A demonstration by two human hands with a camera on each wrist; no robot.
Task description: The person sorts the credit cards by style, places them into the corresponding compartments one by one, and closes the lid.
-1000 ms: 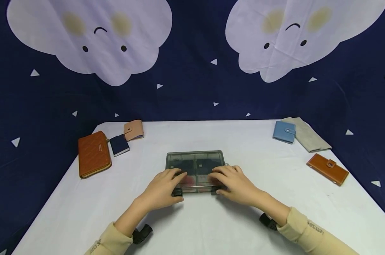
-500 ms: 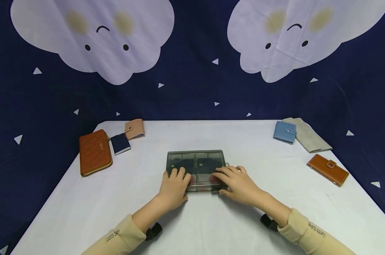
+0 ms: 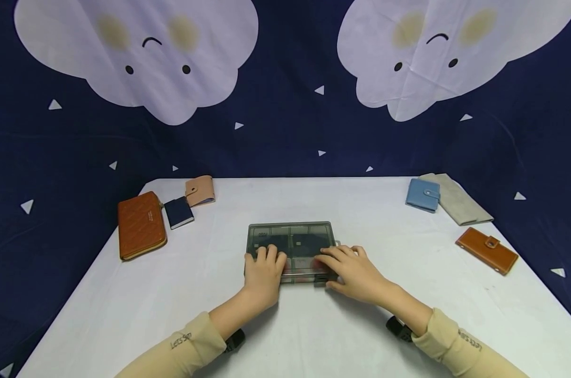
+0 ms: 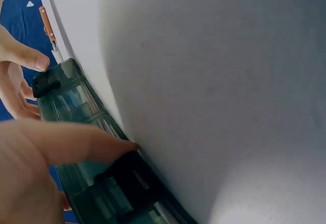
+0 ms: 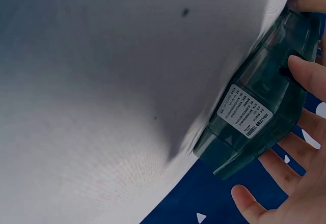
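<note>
A translucent grey-green plastic storage box (image 3: 290, 224) lies flat on the white table, lid down, with dark and reddish contents showing through. My left hand (image 3: 262, 275) grips its near left part, fingers bent over the lid. In the left wrist view that thumb (image 4: 97, 142) presses at a black latch (image 4: 135, 180) on the front side. My right hand (image 3: 353, 275) holds the near right part, fingertips on the lid. Its thumb (image 5: 305, 74) touches the other black latch (image 5: 286, 72) in the right wrist view, above a printed white label (image 5: 245, 111).
At the far left lie a brown quilted zip wallet (image 3: 141, 226), a small navy booklet (image 3: 178, 212) and a beige snap wallet (image 3: 201, 190). At the far right are a blue wallet (image 3: 421, 195), a flat grey pouch (image 3: 462, 202) and a long brown wallet (image 3: 486, 250).
My left hand has shifted right and turned, its fingers now pointing forward over the lid and its thumb hidden from the head view. The right hand and the box have hardly moved.
</note>
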